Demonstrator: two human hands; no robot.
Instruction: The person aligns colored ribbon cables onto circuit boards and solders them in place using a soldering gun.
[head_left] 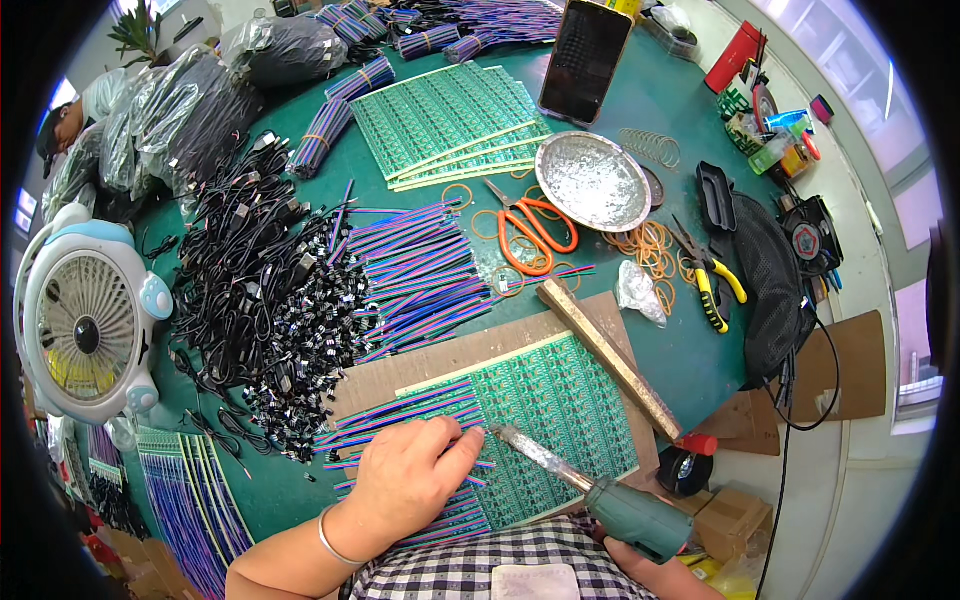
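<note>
My left hand (415,475), with a bangle at the wrist, is closed in a pinch over a short striped ribbon wire (478,481) at the left edge of a green circuit board panel (560,415). More such wires lie in rows along that edge, above and below the hand. From the lower right, my right hand (640,568) grips a soldering iron (640,520) with a green body; most of the fingers are hidden behind it. Its metal tip points up-left and ends just right of my left fingertips. The panel rests on a sheet of brown cardboard (365,390).
A wooden bar (610,355) crosses the panel's right side. Beyond lie orange-handled scissors (535,235), a metal dish (595,180), pliers (712,280), a phone (585,60) and stacked panels (440,120). Leftward are heaped black cables (235,240) and a fan (85,320); a person sits far left.
</note>
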